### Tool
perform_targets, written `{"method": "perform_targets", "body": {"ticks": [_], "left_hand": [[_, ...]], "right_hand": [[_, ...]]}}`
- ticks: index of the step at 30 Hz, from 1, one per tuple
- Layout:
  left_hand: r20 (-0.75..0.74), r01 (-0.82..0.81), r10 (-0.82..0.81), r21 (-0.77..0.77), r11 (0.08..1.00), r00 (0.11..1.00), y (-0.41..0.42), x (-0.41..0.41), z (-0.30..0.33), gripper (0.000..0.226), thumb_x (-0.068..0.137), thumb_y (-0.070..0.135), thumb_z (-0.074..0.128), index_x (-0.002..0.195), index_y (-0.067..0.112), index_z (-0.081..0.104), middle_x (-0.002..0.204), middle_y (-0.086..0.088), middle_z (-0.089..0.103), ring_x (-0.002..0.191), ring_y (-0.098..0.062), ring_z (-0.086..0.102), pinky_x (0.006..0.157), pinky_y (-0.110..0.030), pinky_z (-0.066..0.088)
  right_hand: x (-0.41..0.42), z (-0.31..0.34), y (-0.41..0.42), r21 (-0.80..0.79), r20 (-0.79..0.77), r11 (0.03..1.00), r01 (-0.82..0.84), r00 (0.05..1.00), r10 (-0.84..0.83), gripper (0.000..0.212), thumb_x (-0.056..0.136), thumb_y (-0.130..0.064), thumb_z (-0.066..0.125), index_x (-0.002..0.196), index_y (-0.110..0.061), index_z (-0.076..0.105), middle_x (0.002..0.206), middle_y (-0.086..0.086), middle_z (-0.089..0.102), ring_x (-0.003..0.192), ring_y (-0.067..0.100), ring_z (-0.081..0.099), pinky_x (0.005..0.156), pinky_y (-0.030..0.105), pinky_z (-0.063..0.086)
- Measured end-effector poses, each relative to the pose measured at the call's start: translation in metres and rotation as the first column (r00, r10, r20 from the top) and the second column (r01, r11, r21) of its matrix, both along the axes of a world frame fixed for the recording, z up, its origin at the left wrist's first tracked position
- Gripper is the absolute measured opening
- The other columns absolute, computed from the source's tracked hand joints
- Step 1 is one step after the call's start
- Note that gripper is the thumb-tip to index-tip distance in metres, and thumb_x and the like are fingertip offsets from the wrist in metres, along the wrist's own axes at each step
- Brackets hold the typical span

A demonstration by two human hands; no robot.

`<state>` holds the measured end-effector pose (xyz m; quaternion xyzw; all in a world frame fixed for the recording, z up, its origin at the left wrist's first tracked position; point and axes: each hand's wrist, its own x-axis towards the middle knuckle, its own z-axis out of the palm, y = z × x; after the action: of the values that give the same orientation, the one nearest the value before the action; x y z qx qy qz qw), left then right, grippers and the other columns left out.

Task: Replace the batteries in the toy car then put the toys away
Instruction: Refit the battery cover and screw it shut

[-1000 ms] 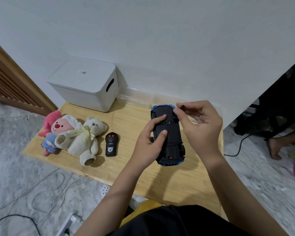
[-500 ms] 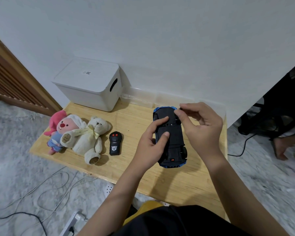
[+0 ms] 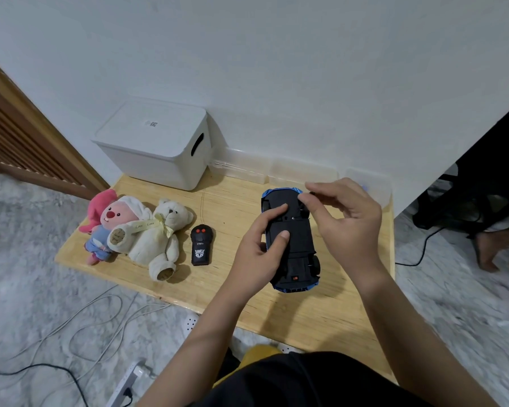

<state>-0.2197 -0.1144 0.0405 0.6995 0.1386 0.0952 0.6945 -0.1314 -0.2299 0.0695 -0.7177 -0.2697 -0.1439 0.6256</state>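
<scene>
Left hand [image 3: 259,248] grasps upturned blue-and-black plastic toy car [image 3: 291,239]; right hand [image 3: 347,221] pinches at its underside. Black remote [image 3: 200,245], cream plush bear [image 3: 159,236], white lidded box [image 3: 156,142] left; bare wooden tabletop [image 3: 306,315] near edge.

Both bare forearms reach forward from lower edge, elbows bent. Left hand [image 3: 257,249] curled, thumb and forefinger pressed flat on top of what it grips. Right hand [image 3: 347,221] raised just beside it, wrist cocked, thumb and forefinger pinched together at tips, other fingers [image 3: 340,205] loosely folded.
</scene>
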Motion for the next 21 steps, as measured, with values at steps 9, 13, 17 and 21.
{"method": "perform_targets", "body": {"ticks": [9, 13, 17, 21], "left_hand": [[0.005, -0.008, 0.008, 0.009, 1.000, 1.000, 0.002, -0.002, -0.002, 0.038, 0.096, 0.006, 0.051, 0.128, 0.028, 0.053, 0.120, 0.007, 0.058, 0.095, 0.002, 0.062, 0.071, -0.017, 0.053], [-0.003, 0.028, -0.028, -0.001, 1.000, 1.000, 0.003, -0.002, -0.003, 0.043, 0.097, 0.003, 0.047, 0.131, 0.029, 0.049, 0.123, 0.007, 0.056, 0.092, 0.005, 0.061, 0.071, -0.014, 0.051], [-0.019, 0.077, -0.077, -0.030, 0.997, 0.997, 0.004, -0.001, -0.004, 0.053, 0.097, 0.000, 0.044, 0.140, 0.031, 0.041, 0.127, 0.009, 0.054, 0.096, 0.007, 0.061, 0.073, -0.013, 0.051], [-0.020, 0.101, -0.102, -0.047, 0.994, 0.995, 0.002, -0.001, -0.008, 0.059, 0.097, 0.002, 0.045, 0.145, 0.035, 0.032, 0.135, 0.010, 0.049, 0.104, 0.006, 0.060, 0.079, -0.018, 0.054]], "right_hand": [[-0.001, 0.002, -0.004, -0.030, -0.050, 0.999, -0.026, 0.998, 0.024, 0.020, 0.080, -0.002, 0.073, 0.095, -0.015, 0.071, 0.087, -0.001, 0.071, 0.082, 0.012, 0.069, 0.078, 0.029, 0.056], [0.002, 0.008, -0.010, -0.038, -0.158, 0.999, 0.016, 0.987, -0.022, 0.013, 0.074, -0.011, 0.079, 0.083, -0.015, 0.071, 0.079, 0.002, 0.070, 0.072, 0.011, 0.067, 0.072, 0.023, 0.054], [0.006, 0.009, -0.023, 0.077, -0.403, 0.997, 0.018, 0.915, 0.014, 0.017, 0.068, -0.015, 0.082, 0.075, -0.013, 0.067, 0.074, 0.007, 0.072, 0.071, 0.022, 0.070, 0.071, 0.029, 0.057], [0.000, -0.008, -0.026, 0.138, -0.515, 0.990, 0.031, 0.856, 0.045, 0.017, 0.070, 0.006, 0.077, 0.070, -0.006, 0.064, 0.072, 0.001, 0.073, 0.070, 0.016, 0.069, 0.072, 0.027, 0.057]]}}
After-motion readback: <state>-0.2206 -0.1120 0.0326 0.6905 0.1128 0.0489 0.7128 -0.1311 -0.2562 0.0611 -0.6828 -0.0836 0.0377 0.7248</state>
